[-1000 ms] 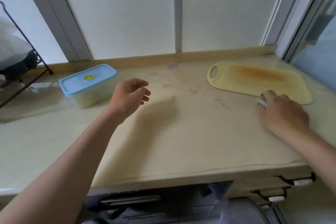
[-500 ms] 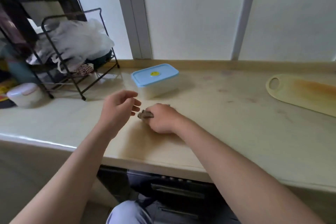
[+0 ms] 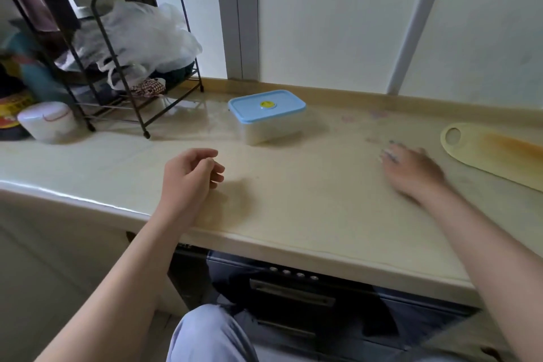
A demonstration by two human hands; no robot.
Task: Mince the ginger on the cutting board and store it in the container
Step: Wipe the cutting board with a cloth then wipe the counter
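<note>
Container [image 3: 266, 114] sits lidded left of the board [image 3: 493, 153], likely staged for mincing; left hand [image 3: 191, 176] hovers loosely curled, empty, right hand [image 3: 414, 170] blurs on counter [image 3: 293, 203], grip unclear.

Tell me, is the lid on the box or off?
On. The blue lid lies flat across the top of the box and covers it all the way round, with no gap showing.

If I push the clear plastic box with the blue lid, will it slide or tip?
The clear rectangular plastic box with the blue lid is low and wide, so it probably slides rather than tips. The glossy cream countertop looks smooth, which likely helps.
</note>
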